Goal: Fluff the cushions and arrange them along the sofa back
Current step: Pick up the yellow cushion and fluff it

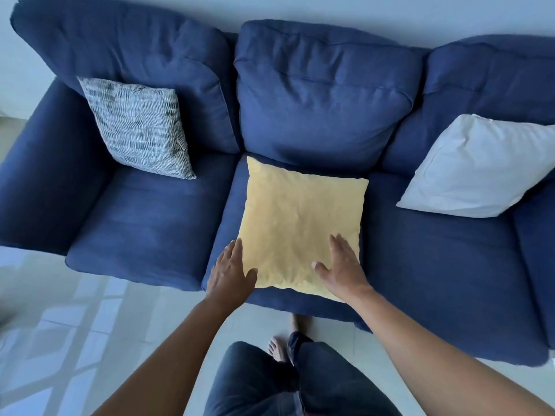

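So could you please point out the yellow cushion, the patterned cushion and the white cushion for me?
yellow cushion (300, 217), head view, middle of its top face.
patterned cushion (138, 127), head view, centre of its front face.
white cushion (477, 166), head view, centre of its front face.

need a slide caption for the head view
Both hands, left hand and right hand, open on the yellow cushion lying flat on the blue sofa.

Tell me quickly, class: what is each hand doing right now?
Left hand: open, fingers spread, at the left edge of the yellow cushion, holding nothing.
Right hand: open, lying flat on the yellow cushion, holding nothing.
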The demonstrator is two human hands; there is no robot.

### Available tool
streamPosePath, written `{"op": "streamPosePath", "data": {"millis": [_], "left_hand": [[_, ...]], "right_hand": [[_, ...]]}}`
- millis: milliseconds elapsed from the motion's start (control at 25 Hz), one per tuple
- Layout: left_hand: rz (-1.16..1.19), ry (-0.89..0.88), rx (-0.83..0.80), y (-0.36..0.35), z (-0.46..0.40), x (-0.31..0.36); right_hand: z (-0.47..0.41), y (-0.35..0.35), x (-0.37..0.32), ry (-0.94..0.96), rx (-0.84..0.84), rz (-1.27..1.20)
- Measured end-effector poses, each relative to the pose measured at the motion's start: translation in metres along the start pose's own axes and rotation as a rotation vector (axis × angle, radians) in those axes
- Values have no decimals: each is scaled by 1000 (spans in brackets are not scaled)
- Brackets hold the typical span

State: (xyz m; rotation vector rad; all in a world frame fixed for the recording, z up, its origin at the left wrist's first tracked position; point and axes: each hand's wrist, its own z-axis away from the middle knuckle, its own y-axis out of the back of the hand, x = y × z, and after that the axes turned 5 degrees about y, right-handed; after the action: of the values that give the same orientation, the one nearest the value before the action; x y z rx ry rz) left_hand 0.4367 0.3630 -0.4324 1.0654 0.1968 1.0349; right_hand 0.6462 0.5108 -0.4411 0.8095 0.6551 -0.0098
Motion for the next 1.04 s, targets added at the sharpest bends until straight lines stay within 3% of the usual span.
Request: {"op": "streamPosePath", "data": {"millis": [360, 560, 800, 1040], "left_hand": [[-145, -18, -230, -37, -70, -23], [-186, 67, -310, -68, -119, -49], [-2, 293, -377, -93, -143, -70], [91, 302, -358, -58, -132, -43]], "right_hand": [[-34, -24, 53, -354, 27, -144], [-53, -57, 102, -514, 24, -239], [-63, -81, 132, -639, 8, -436], [-52, -65, 111, -667, 131, -613]]}}
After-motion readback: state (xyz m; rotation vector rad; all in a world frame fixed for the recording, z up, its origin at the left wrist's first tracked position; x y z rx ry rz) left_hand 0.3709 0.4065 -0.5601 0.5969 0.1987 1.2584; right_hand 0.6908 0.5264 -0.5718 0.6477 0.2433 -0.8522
